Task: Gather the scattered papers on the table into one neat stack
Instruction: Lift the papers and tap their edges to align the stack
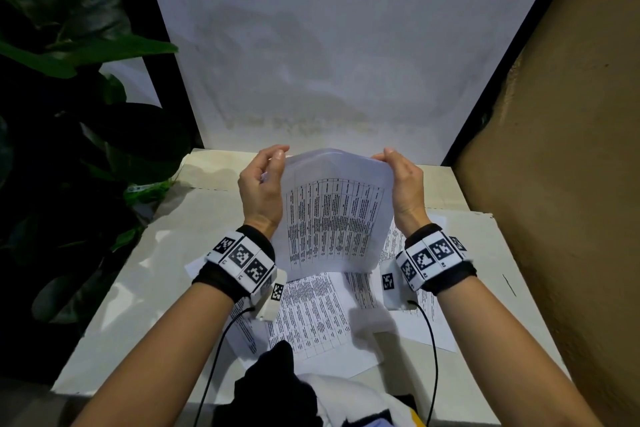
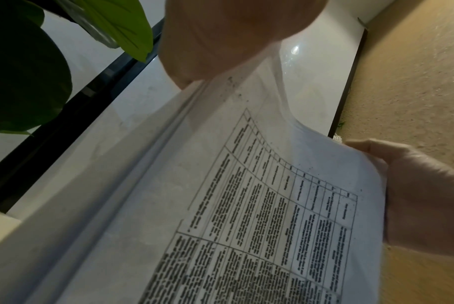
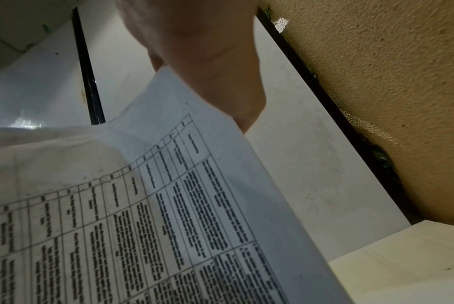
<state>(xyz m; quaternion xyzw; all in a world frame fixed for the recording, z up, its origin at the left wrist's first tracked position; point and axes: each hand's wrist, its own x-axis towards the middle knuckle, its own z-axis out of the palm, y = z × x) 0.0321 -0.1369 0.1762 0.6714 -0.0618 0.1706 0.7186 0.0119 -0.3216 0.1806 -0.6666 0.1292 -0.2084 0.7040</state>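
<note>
A sheaf of printed papers [image 1: 334, 215] with tables of text is held up above the table, bowed at its top edge. My left hand [image 1: 263, 180] grips its left side and my right hand [image 1: 403, 184] grips its right side, fingers curled round the top corners. The left wrist view shows several sheet edges of the sheaf of papers [image 2: 246, 205] under my left hand [image 2: 220, 41], with the right hand [image 2: 418, 195] beyond. In the right wrist view my right hand [image 3: 208, 61] clasps the sheaf [image 3: 169, 205]. More printed sheets [image 1: 322, 315] lie spread on the table [image 1: 138, 305] below.
A dark leafy plant [image 1: 69, 149] stands to the left of the table. A white wall panel [image 1: 329, 45] rises behind and a tan rough wall [image 1: 571, 184] closes the right side. Dark and white cloth [image 1: 294, 388] lies at the table's near edge.
</note>
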